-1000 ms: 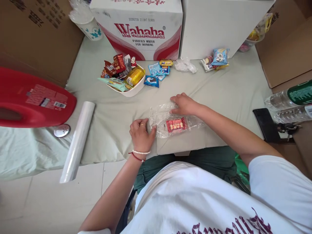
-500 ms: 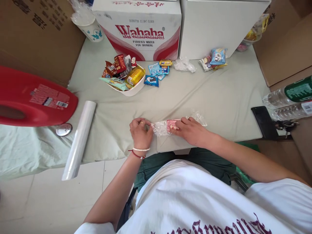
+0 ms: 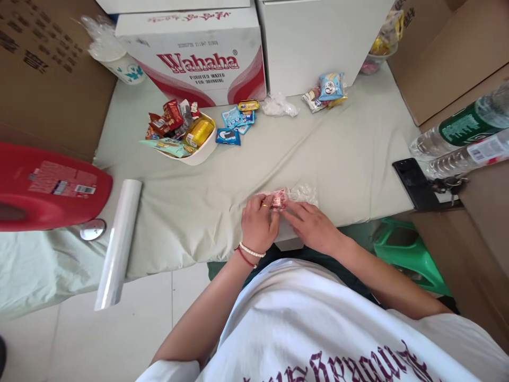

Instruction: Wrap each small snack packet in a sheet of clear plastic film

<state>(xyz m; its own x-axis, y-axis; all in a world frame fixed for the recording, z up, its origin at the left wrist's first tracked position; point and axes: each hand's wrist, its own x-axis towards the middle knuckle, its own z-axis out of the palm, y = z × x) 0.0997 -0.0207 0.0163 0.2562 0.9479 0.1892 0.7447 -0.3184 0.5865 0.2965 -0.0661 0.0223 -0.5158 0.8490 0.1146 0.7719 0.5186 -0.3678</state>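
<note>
A small red snack packet lies in clear plastic wrap near the table's front edge. My left hand, with a ring and bracelets, has its fingers bent over the packet's left end and thumb against its lower edge; I see it as gripping there. My right hand reaches in from the right. Its fingers are stretched and slightly apart, with the tips touching the packet's right lower corner. Loose crumpled wrap spreads beyond the right fingers. The wrap's left end is mostly hidden under my left hand.
Behind are a white bowl of snacks, blue packets, crumpled plastic and a Wahaha box. A plastic roll and red jug stand left. A phone, keys and bottles lie right.
My left hand has moved in from the wrap's left end onto the packet. My right hand has drawn back to its right corner, and the wrap's left stretch no longer shows. The view has shifted.
</note>
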